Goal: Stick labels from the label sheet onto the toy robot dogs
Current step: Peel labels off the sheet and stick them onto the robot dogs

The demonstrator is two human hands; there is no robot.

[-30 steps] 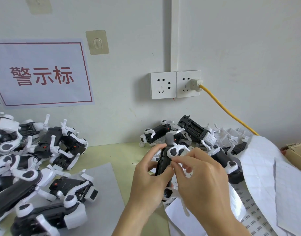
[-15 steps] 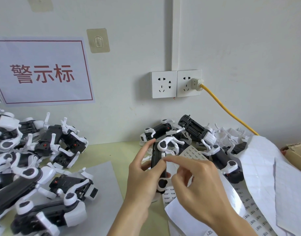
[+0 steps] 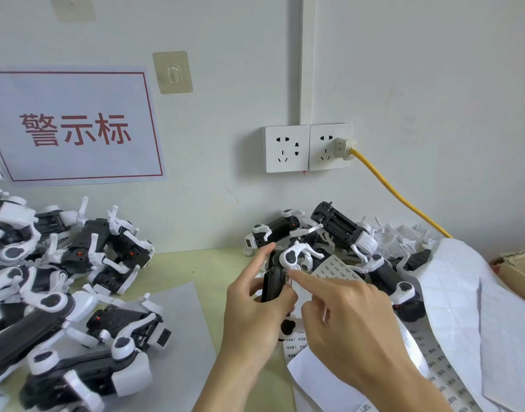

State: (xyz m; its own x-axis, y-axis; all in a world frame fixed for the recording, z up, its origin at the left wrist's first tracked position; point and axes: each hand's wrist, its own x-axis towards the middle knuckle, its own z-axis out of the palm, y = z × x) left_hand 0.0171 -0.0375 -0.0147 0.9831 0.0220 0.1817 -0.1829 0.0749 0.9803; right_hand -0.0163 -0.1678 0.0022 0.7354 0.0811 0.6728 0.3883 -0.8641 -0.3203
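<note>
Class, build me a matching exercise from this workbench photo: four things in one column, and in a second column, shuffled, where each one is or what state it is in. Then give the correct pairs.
Things
1. left hand
2. right hand
3. yellow cable
4. red-lettered sign

Places or states
A. plugged into the right-hand wall socket
B. forefinger pressing a small label on the held toy robot dog
C. stuck on the wall at upper left
D. gripping the black body of the toy robot dog

Pairs: 1-D, 2-B, 3-A, 4-C

Toy robot dogs (image 3: 86, 257) black-white; cable (image 3: 395, 191) yellow; sign (image 3: 74, 126) red lettering; label sheet (image 3: 335, 269) white, print possibly black.
</note>
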